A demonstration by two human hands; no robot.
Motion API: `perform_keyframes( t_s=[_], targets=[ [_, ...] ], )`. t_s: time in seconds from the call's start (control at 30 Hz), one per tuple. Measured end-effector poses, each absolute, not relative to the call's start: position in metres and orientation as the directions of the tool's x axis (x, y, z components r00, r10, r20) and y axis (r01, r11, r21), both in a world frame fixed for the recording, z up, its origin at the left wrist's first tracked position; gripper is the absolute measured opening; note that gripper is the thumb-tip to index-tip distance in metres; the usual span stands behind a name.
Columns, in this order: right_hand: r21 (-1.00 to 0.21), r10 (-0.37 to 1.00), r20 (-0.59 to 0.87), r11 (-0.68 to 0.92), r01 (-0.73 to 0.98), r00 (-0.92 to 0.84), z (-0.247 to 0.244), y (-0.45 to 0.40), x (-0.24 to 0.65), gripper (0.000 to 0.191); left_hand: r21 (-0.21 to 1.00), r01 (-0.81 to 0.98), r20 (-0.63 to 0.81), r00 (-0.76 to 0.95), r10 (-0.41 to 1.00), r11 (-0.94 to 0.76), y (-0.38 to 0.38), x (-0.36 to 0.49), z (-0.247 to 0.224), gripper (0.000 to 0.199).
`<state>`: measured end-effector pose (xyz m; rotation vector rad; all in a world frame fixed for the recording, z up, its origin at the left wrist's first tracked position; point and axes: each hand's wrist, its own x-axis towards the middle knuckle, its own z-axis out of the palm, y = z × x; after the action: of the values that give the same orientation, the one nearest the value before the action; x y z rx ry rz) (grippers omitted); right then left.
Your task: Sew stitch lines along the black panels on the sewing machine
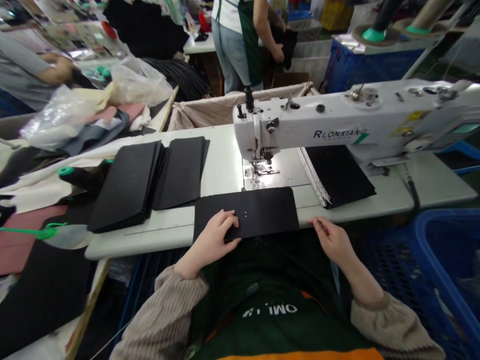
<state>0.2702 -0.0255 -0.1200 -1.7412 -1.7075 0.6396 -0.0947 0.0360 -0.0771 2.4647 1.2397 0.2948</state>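
A black rectangular panel (270, 212) with small white dots lies across the front edge of the sewing table, just before the needle area. My left hand (215, 232) rests on its left part, fingers bent and thumb apart near the lower edge. To the right of the panel, my right hand (332, 240) is at the table edge, thumb and fingers pinched together; whether anything small is between them is hidden. Behind the panel stands a white sewing machine (292, 120), its needle and presser foot over a lit metal plate.
Two stacks of black panels, one larger (127, 180) and one smaller (182, 172), lie left. Another black stack (337, 175) with white edges sits under the machine arm. A blue basket (438, 265) stands at right. Cloth scraps and a thread cone (80, 177) lie left. Two people work beyond.
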Motion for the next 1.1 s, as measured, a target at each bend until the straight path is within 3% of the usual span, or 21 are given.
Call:
perform_keyframes(
  t_s=[0.1,0.23,0.4,0.53,0.67,0.7,0.87,1.0,1.1],
  targets=[
    [-0.672,0.999,0.007,-0.032,0.740,0.050,-0.121,-0.034,0.277,0.034,0.340,0.773,0.054,0.552,0.832,-0.535,0.046,-0.059,-0.075,0.045],
    [-0.664,0.995,-0.033,-0.094,0.741,0.097,-0.120,-0.046,0.278,0.031,0.332,0.658,0.139,0.674,0.725,-0.676,0.036,-0.002,-0.085,0.054],
    [-0.770,0.988,-0.071,-0.142,0.622,0.139,-0.121,-0.048,0.270,0.033,0.317,0.640,0.235,0.662,0.711,-0.700,0.023,0.052,-0.100,0.041],
    [-0.804,0.985,-0.086,-0.156,0.574,0.148,-0.125,-0.043,0.268,0.037,0.265,0.653,0.228,0.672,0.705,-0.709,0.028,0.080,-0.104,0.044],
    [-0.756,0.982,-0.084,-0.175,0.631,0.171,-0.126,-0.041,0.271,0.037,0.192,0.625,0.242,0.717,0.654,-0.756,0.035,0.099,-0.108,0.011],
    [-0.730,0.981,-0.084,-0.179,0.660,0.174,-0.125,-0.042,0.272,0.037,0.192,0.617,0.249,0.722,0.646,-0.763,0.037,0.101,-0.109,0.011],
    [-0.547,0.976,-0.075,-0.213,0.809,0.207,-0.117,-0.045,0.276,0.029,0.332,0.617,0.263,0.666,0.698,-0.713,0.037,0.100,-0.111,0.017],
    [-0.484,0.989,-0.041,-0.142,0.863,0.140,-0.111,-0.046,0.274,0.026,0.499,0.575,0.247,0.623,0.743,-0.648,0.034,0.096,-0.109,0.014],
    [-0.460,0.991,-0.022,-0.125,0.879,0.129,-0.111,-0.045,0.274,0.027,0.486,0.577,0.253,0.626,0.738,-0.656,0.035,0.097,-0.110,0.010]
  ],
)
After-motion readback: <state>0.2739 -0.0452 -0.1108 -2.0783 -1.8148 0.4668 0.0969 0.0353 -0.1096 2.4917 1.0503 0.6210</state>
